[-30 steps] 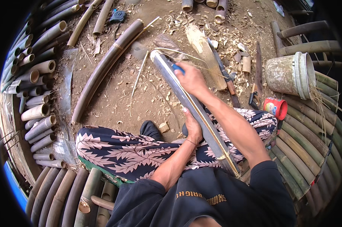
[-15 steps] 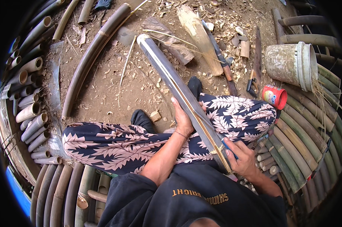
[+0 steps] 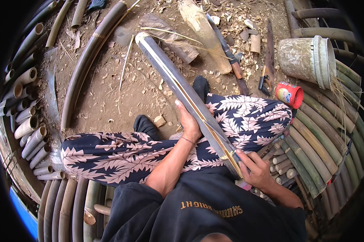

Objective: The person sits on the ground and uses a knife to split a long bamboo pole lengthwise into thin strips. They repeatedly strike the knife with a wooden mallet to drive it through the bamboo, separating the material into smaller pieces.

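Note:
A long grey-brown bamboo pole [image 3: 172,77] slants from the upper middle down to my lap. A narrow lengthwise slit with pale edges runs along its upper face. My left hand [image 3: 189,124] is wrapped around the pole's middle from below, the thumb along its left side. At the near end, my right hand [image 3: 253,171] is closed beside the pole's right edge. Pinched in its fingers is a small blue object [image 3: 238,151], mostly hidden, which looks like a slim tool handle. Pale frayed fibre shows on the pole by those fingers.
Cut bamboo tubes [image 3: 27,126] are piled at left; a long bamboo pole [image 3: 89,56] lies on the ground. Ahead lie wood blocks [image 3: 204,34], a large knife [image 3: 235,69] and a handsaw [image 3: 267,66]. A dirty bucket [image 3: 301,60] and red tin [image 3: 286,94] stand at right.
The view has shifted slightly, so the ground things sit a little further left and higher. My right hand stays at the pole's near end, with less of the blue object showing.

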### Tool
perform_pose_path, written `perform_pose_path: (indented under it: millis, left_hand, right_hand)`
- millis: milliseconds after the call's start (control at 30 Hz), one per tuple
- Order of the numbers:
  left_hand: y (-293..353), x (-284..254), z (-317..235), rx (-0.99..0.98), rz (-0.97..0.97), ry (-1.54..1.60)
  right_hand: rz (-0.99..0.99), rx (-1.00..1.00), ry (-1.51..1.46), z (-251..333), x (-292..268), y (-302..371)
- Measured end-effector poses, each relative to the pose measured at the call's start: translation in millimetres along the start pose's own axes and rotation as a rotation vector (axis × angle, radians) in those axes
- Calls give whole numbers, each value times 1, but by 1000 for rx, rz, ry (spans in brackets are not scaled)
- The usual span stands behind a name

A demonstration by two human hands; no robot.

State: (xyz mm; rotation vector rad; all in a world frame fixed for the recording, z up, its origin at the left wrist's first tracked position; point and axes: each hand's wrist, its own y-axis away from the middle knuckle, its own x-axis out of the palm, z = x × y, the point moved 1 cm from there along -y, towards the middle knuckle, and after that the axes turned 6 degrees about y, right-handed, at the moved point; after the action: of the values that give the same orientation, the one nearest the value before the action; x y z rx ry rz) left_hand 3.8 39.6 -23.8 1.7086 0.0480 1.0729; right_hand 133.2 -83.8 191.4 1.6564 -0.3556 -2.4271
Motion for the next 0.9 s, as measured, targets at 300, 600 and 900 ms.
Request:
perform_pose_path:
  millis: [300, 600, 900]
  left_hand:
    - [-5, -6, 3, 82, 10, -53]
    - [-6, -8, 5, 159, -80, -118]
    - [-10, -13, 10, 267, -163, -230]
  right_hand:
    - [-43, -13, -48, -2, 24, -58]
    - [-160, 21, -65, 9, 55, -111]
    - [-191, 59, -82, 12, 63, -146]
